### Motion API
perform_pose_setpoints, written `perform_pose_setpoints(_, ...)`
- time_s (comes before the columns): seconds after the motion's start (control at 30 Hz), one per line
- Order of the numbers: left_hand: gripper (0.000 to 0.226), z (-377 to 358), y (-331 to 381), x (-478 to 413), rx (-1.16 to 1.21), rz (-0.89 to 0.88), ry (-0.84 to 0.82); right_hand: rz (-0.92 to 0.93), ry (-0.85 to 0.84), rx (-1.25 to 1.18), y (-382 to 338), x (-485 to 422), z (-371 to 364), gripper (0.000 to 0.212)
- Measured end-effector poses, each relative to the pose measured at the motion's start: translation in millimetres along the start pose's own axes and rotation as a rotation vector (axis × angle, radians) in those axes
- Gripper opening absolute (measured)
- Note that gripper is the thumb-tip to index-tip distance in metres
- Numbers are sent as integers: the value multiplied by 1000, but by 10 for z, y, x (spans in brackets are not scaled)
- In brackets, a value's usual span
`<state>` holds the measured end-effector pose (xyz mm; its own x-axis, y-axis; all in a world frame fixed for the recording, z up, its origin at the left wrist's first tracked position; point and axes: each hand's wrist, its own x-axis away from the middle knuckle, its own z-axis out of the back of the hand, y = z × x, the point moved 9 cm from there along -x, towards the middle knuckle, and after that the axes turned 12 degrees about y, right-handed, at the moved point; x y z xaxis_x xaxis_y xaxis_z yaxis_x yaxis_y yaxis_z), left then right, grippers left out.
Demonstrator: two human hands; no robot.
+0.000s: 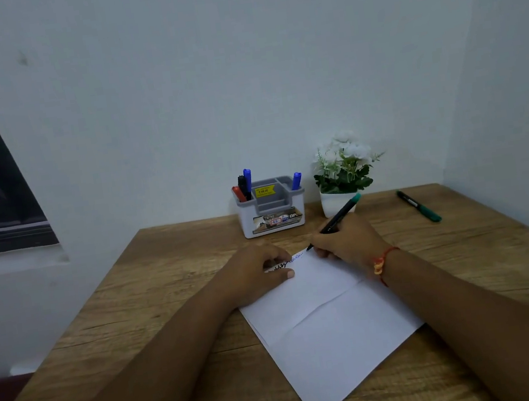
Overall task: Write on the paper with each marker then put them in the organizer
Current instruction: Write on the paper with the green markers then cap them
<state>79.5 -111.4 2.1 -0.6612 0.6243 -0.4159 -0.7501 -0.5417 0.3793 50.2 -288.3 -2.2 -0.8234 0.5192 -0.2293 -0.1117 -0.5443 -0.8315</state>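
Green marker (342, 213): tilted, tip down-left on far edge of paper (327, 326), green end up toward far right. Right hand (346, 245) pinches its lower barrel, fingers curled. Left hand (259, 271) just left of tip, relaxed fingers pressing paper flat. Organizer (248, 221) stands beyond both hands.

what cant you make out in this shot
Head view:
- Words on the paper: too small, partly under the left hand.
- organizer label print: blurred.
- Lower barrels of the stored markers: hidden by its walls.
- Tip of the marker in the right hand: too small to tell ink colour.
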Motion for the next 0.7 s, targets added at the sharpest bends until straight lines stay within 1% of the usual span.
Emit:
perform_pose_setpoints(0.6,36,-2,-8,-6,11,8,-6,4,27,15,27,-53,-16,20)
perform_pose_setpoints(0.7,36,-1,-11,-2,13,15,-11,-23,35,-73,29,-58,17,23)
